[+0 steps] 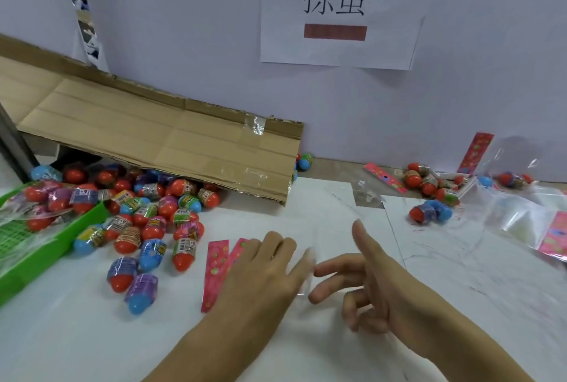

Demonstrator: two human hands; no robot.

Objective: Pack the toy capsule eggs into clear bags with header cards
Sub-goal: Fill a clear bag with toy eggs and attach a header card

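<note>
I noted eggs heaped beside the green tray, which held a few, while both my hands, left and right, pinched a clear bag over the table.

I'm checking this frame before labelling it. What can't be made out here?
- Clear bag between the left hand and right hand: head view, motion blur and transparency hide its outline and the grip.
- Capsule eggs at the back: hidden under the cardboard sheet.
- Green tray: cut by the left edge.
- Egg label print: too small.
</note>
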